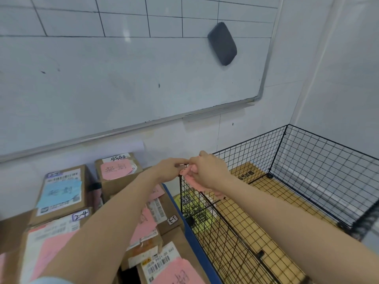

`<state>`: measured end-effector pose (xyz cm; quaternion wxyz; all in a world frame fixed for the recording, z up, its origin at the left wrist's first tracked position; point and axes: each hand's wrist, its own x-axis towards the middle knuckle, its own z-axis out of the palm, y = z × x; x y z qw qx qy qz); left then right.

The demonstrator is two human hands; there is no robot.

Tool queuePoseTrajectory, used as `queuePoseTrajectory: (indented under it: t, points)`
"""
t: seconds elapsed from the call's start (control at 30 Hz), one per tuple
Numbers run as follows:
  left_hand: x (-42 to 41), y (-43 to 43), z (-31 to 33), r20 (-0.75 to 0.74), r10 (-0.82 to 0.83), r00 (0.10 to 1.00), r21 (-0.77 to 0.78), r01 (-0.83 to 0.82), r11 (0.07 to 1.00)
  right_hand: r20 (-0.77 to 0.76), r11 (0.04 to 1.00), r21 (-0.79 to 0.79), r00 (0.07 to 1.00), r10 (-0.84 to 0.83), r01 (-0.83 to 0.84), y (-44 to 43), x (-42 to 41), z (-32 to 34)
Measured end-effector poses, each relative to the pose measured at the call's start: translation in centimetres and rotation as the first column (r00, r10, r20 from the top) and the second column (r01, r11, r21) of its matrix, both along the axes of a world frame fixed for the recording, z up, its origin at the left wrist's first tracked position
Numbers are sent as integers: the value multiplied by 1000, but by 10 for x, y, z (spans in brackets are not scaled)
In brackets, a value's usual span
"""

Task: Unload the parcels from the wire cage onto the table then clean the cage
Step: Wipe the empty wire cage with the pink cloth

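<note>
The black wire cage [320,160] stands at the right, with flat cardboard on its floor and no parcels visible inside. Several brown cardboard parcels [61,193] with pink and blue labels are piled on the blue-edged table [196,244] at the left. Both hands meet at the cage's near left top corner. My right hand [207,171] grips a pink cloth [194,182] against the corner wires. My left hand [170,168] pinches the top of the same corner beside it.
A whiteboard [123,78] with a dark eraser [222,44] stuck to it hangs on the wall behind. White walls close in on the cage at the back and right. A yellow printed item [184,199] shows through the cage's left panel.
</note>
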<state>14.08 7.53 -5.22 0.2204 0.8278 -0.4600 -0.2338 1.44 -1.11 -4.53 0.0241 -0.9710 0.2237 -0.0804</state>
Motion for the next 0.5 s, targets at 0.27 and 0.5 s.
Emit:
queuePoseTrajectory:
  t: [0.27,0.5]
  points:
    - [9,-4,5,-78,-22,997,28,25,999,9,983,-182,1000,-8,10,-14,18,2]
    - [10,-5,4,-43,-27,999,18,28,999,110,994,-79,990,90,-81,-6,7,16]
